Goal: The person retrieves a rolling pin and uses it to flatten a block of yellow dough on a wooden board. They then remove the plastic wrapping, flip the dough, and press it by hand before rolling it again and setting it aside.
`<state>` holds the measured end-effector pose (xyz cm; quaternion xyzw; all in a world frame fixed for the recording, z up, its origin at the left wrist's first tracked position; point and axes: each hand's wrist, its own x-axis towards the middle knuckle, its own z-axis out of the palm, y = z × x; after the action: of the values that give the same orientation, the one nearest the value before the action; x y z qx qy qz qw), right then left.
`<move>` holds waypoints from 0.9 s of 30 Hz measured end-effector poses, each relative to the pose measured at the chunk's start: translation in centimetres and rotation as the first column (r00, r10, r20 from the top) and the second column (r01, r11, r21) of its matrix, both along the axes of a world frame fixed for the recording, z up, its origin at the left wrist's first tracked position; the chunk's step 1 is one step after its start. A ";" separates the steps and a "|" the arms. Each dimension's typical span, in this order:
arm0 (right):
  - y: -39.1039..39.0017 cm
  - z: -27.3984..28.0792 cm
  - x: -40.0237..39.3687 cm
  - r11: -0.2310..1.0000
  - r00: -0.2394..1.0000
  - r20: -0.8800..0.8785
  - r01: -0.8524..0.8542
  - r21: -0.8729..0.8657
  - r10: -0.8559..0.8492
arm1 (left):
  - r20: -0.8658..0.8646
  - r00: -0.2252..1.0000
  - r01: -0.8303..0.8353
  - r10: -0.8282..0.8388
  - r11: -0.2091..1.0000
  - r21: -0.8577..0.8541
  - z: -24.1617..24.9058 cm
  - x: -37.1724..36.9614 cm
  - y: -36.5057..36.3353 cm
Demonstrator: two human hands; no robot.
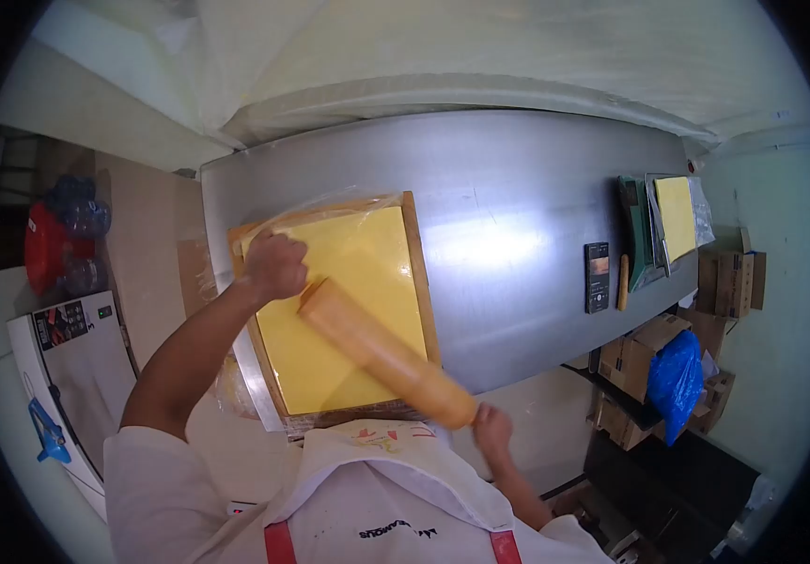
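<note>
A large wooden rolling pin (386,353) lies diagonally across a flat yellow sheet (367,254), its near right end reaching past the sheet's edge. My left hand (276,266) is closed in a fist at the pin's upper left end, over the sheet. At the lower right end, my right hand (492,434) is wrapped round the other handle, slightly blurred. Under the sheet is a wooden board (413,235), whose rim shows along the sides. Clear plastic film (330,199) is bunched along the board's far edge.
The board rests on a metal table (518,188). Toward its right end are a phone (597,277), a wooden handle (623,282) and a yellow-topped stack (676,218). Cardboard boxes (640,357) and a blue bag (676,385) stand beyond the table's right front edge.
</note>
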<state>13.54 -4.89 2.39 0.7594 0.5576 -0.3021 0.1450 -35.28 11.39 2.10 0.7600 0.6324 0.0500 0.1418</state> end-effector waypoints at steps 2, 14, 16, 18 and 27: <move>-2.8 1.4 -3.2 0.999 1.000 -0.022 0.020 -0.048 -0.021 | 0.034 0.999 0.019 -0.019 1.000 -0.014 0.1 -1.8 -2.0; 8.1 -0.1 0.4 0.958 0.987 -0.025 0.160 0.238 -0.158 | -0.046 0.992 0.122 -0.120 0.991 0.045 -0.8 3.8 13.9; 9.1 -1.3 2.0 0.947 0.982 -0.021 0.188 0.261 -0.189 | -0.050 0.988 0.145 -0.143 0.989 0.035 -0.5 5.5 17.0; 8.2 -1.5 2.8 0.947 0.978 -0.032 0.206 0.246 -0.205 | -0.022 0.986 0.168 -0.167 0.985 0.032 -0.6 7.2 18.7; -3.1 0.5 -8.6 0.991 0.922 -0.367 0.137 0.016 -0.121 | -0.069 0.969 0.237 -0.236 0.971 0.011 0.3 -2.4 10.3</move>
<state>4.92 -8.02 2.92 0.7279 0.5298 -0.4353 0.0032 -37.70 21.66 2.40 0.8325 0.5411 0.0134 0.1181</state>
